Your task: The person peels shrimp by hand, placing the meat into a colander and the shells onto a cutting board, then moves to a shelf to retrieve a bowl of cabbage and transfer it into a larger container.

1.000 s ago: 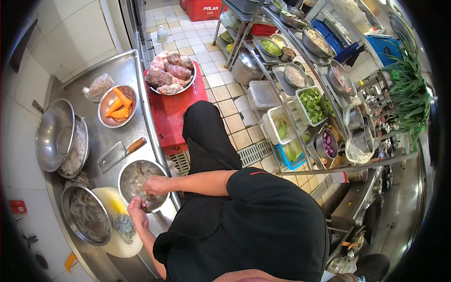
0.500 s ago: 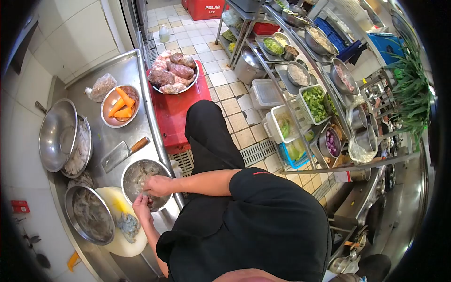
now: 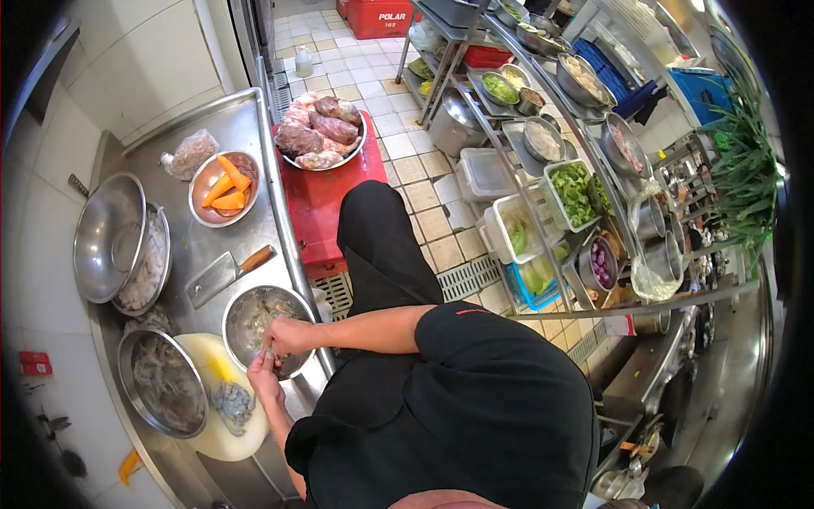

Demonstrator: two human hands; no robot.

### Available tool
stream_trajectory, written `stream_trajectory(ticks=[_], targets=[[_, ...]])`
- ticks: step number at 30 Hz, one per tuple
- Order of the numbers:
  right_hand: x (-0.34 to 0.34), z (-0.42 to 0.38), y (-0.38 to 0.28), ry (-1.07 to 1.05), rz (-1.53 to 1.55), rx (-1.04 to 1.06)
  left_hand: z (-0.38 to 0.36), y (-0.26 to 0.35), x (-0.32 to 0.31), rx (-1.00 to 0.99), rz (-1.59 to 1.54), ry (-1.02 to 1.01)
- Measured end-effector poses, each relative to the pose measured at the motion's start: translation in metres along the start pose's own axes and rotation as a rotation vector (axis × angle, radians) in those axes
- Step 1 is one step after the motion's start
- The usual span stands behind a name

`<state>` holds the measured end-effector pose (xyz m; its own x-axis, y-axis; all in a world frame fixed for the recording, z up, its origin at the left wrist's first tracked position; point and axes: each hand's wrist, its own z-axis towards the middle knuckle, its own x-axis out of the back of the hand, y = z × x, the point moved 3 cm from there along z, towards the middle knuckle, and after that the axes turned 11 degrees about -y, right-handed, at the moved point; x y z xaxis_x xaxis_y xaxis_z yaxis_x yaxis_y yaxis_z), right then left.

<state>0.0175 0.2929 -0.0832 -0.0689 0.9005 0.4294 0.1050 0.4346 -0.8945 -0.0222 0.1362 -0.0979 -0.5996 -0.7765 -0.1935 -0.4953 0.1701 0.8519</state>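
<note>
- Steel, and pierced all over, the colander sits at the near edge of the metal surface, close to the person's knee, with greyish, shrimp-like pieces inside.
- The right hand reaches in over the colander, its fingers curled and pressed together towards the left hand.
- The left hand is at the colander's near rim, fingertips drawn together in a pinch, almost meeting the right ones. Something small seems caught between the two hands, but I can't make out what.
- Left of the colander lies a pale round cutting board, with a yellow patch and a heap of blue-grey pieces on it.
- Further left of the colander, a steel bowl of grey, shrimp-like pieces overlaps the board.
- Just beyond the colander rests a cleaver, its wooden handle angled towards the red box.
- Farther beyond the colander stand a bowl of orange chunks and a knotted plastic bag.
</note>
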Motion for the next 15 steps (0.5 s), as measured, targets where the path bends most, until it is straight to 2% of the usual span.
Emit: stream_trajectory(ticks=[2,5,8,11,14,15], targets=[[-0.008,0.01,0.022,-0.011,0.156,-0.079,0.002,-0.008,0.001,-0.069,0.044,0.018],[-0.024,0.008,0.042,-0.18,1.036,-0.386,0.01,-0.014,0.006,-0.256,0.255,0.136],[-0.046,0.026,0.071,-0.327,0.486,-0.272,0.012,-0.008,-0.002,-0.445,0.575,0.374],[-0.021,0.016,0.037,-0.343,-0.205,-0.192,0.017,0.007,0.006,-0.327,0.529,0.531],[0.009,0.005,0.017,0.004,-0.155,-0.126,0.031,0.008,0.026,-0.34,0.46,0.424],[0.014,0.006,0.011,0.044,-0.084,-0.065,0.034,0.004,0.032,-0.314,0.474,0.364]])
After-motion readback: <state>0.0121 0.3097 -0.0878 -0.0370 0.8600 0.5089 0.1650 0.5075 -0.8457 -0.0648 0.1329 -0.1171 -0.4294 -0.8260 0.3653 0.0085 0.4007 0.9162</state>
